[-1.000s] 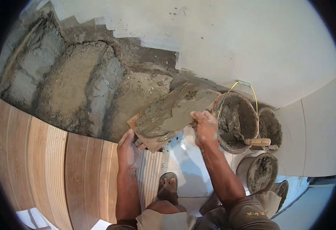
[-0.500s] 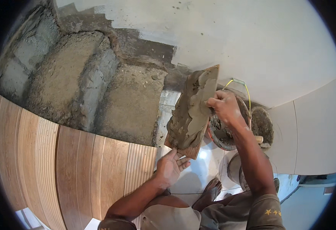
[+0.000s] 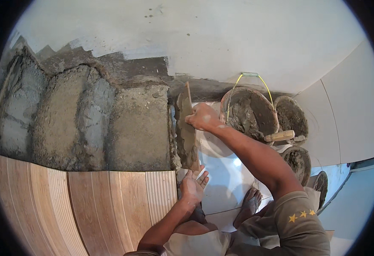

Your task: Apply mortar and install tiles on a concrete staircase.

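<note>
A tile (image 3: 184, 141) coated with wet grey mortar stands nearly upright on its long edge beside the end of the lowest rough cement step (image 3: 138, 128). My right hand (image 3: 204, 117) has its fingers closed on the tile's upper edge. Lower down, my left hand (image 3: 192, 185) holds the tile's near end, fingers curled at the edge. Just right of it is a bucket (image 3: 263, 109) of mortar with a yellow handle, and a wooden tool handle (image 3: 279, 135) lies across its rim.
Wood-look tiled steps (image 3: 91, 200) run along the lower left. More mortar containers (image 3: 305, 102) sit at the right. A white wall (image 3: 246, 38) rises behind. My feet stand on glossy white floor tiles (image 3: 216, 175).
The mortar-covered tile has swung from lying slanted to nearly upright and moved left against the step's end. Both my hands moved with it, the right one up and leftward.
</note>
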A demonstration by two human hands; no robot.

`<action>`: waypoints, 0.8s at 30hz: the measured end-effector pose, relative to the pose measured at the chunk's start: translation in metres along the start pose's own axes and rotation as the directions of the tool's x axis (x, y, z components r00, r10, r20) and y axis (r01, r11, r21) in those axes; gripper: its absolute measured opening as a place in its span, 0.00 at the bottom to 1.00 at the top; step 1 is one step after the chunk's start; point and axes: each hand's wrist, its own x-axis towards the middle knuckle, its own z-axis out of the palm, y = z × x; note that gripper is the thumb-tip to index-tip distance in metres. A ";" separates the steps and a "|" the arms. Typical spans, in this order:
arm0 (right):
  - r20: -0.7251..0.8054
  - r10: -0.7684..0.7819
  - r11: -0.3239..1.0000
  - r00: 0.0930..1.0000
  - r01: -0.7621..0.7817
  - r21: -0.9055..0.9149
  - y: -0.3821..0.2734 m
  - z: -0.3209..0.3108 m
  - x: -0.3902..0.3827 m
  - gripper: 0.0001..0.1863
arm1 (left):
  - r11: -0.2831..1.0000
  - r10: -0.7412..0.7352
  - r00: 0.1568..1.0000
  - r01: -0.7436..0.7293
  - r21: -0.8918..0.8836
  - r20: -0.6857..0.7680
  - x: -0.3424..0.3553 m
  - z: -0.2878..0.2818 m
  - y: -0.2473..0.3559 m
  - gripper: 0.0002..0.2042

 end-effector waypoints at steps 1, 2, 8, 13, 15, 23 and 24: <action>0.001 0.020 0.998 1.000 -0.020 -0.052 0.004 0.006 0.006 0.23 | 1.000 -0.003 1.000 0.003 0.008 0.001 0.001 0.001 0.001 0.23; 0.008 0.020 0.999 1.000 -0.020 -0.046 0.001 0.011 0.009 0.23 | 1.000 0.008 1.000 -0.008 -0.003 0.003 -0.001 0.001 0.003 0.23; 0.001 0.010 1.000 1.000 -0.010 -0.011 0.007 0.038 0.029 0.22 | 0.997 0.045 0.998 -0.048 -0.058 -0.040 -0.005 0.002 0.014 0.16; 0.014 0.041 0.999 0.999 -0.041 -0.004 -0.003 0.039 0.035 0.23 | 0.993 0.109 0.994 -0.108 -0.046 0.004 -0.018 0.009 0.021 0.18; 0.037 0.054 0.998 0.998 -0.055 0.015 -0.012 0.040 0.033 0.22 | 0.992 0.121 0.993 -0.121 -0.026 -0.001 -0.019 0.007 0.023 0.19; 0.015 0.107 0.993 0.994 -0.108 0.037 -0.026 0.041 0.025 0.15 | 0.945 0.092 0.988 -0.126 0.300 0.125 -0.042 0.014 0.031 0.21; -0.015 0.092 0.995 0.996 -0.092 0.043 -0.026 0.041 0.024 0.14 | 0.942 0.087 0.989 -0.122 0.313 0.122 -0.048 0.013 0.036 0.21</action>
